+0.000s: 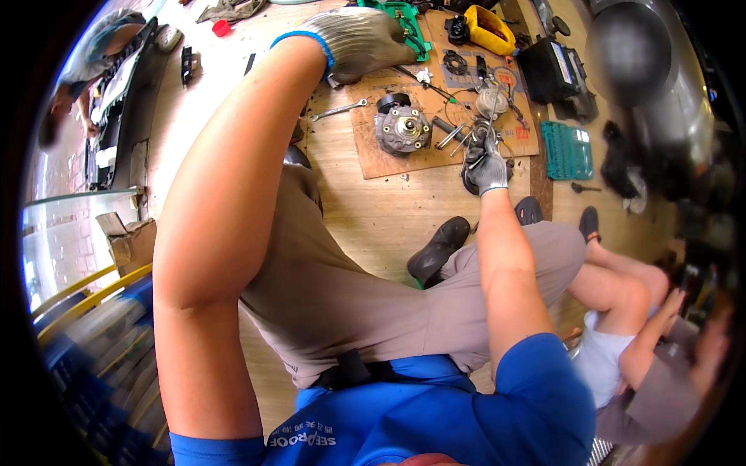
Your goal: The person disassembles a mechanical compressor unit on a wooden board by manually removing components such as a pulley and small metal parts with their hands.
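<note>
Left hand (365, 45), in a grey glove with a blue cuff, is right by a green plastic tool case (422, 45); can't tell its grip. Right hand (486, 161) looks closed around a slim silver metal tool (490, 124) over brown cardboard (374, 161), round grey metal housing (404, 129) to its left.
</note>
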Available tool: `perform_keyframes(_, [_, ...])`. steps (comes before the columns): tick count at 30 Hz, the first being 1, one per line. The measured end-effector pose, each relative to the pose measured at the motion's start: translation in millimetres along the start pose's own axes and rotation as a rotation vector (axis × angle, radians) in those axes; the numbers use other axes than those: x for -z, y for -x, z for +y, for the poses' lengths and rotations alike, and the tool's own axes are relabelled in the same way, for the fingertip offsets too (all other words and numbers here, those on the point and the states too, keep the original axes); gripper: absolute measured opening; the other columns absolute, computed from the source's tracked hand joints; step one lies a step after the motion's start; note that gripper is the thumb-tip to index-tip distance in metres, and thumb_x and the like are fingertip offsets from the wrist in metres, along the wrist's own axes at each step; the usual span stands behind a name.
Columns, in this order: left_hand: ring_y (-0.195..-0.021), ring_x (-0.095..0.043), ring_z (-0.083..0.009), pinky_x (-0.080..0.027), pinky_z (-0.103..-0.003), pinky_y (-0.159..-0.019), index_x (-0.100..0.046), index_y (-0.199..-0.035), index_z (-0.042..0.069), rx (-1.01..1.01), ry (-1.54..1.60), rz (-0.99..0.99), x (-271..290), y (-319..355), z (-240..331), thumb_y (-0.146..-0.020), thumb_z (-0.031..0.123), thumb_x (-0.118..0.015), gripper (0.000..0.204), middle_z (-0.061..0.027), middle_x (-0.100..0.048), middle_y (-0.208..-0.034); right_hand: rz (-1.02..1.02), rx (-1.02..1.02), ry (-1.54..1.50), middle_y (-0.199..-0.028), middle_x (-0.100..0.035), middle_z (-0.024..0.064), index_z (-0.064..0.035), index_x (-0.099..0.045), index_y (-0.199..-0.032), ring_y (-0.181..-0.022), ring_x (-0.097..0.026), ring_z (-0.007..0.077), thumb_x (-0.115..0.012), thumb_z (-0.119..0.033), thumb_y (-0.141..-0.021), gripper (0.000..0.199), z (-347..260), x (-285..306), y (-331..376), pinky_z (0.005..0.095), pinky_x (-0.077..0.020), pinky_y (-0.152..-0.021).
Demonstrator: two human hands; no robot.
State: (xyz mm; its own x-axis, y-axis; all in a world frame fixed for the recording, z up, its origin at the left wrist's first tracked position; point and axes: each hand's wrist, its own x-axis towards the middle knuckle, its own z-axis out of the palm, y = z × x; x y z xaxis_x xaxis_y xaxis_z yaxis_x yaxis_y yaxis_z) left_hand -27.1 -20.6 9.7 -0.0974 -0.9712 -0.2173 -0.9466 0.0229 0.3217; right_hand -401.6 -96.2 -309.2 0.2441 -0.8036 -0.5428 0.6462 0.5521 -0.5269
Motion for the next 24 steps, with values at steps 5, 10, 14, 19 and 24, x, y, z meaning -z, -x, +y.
perform_keyframes(5, [-0.089,-0.067,-0.0309,-0.053,-0.04,-0.084,-0.07,-0.114,0.001,-0.059,0.062,0.064,-24,-6,-12,-0.096,0.049,-0.056,0.054,-0.0212,-0.071,-0.101,0.119,-0.014,-0.242,-0.075,-0.063,-0.0051,-0.0167,-0.07,-0.099,-0.059,-0.056,0.01,-0.055,-0.032,-0.104,0.022,29,38,-11,0.0268,-0.0486,-0.054])
perform_keyframes(10, [-0.094,-0.066,-0.0334,-0.051,-0.04,-0.088,-0.069,-0.117,0.0,-0.048,0.089,-0.01,-21,-6,-17,-0.098,0.041,-0.054,0.047,-0.0215,-0.07,-0.105,0.323,-0.015,-0.152,-0.068,-0.057,-0.0057,-0.0174,-0.065,-0.093,-0.053,-0.051,0.0096,-0.056,-0.031,-0.104,0.02,75,81,-12,0.0277,-0.0442,-0.048])
perform_keyframes(14, [-0.098,-0.067,-0.0299,-0.054,-0.04,-0.085,-0.071,-0.118,0.014,-0.357,-0.066,0.075,-25,-12,-35,-0.098,0.036,-0.056,0.034,-0.0159,-0.07,-0.11,0.477,-0.112,-0.157,-0.066,-0.054,-0.0055,-0.0174,-0.061,-0.088,-0.048,-0.046,0.0097,-0.057,-0.026,-0.104,0.019,92,87,-22,0.0283,-0.0397,-0.046])
perform_keyframes(19, [-0.094,-0.067,-0.0332,-0.052,-0.043,-0.084,-0.072,-0.118,0.014,-0.083,-0.01,0.018,-28,-17,-27,-0.098,0.041,-0.053,0.039,-0.0174,-0.07,-0.107,0.537,-0.083,-0.166,-0.06,-0.048,-0.0063,-0.0179,-0.058,-0.083,-0.048,-0.04,0.0109,-0.055,-0.024,-0.105,0.023,104,71,-40,0.0279,-0.0344,-0.047])
perform_keyframes(24, [-0.099,-0.065,-0.033,-0.05,-0.04,-0.093,-0.066,-0.122,0.0,-0.101,0.078,-0.076,-23,-17,-21,-0.099,0.032,-0.051,0.042,-0.0234,-0.069,-0.11,0.471,-0.081,-0.183,-0.057,-0.04,-0.0017,-0.0164,-0.052,-0.08,-0.049,-0.034,0.0157,-0.049,-0.027,-0.107,0.029,107,68,-64,0.0298,-0.0357,-0.05])
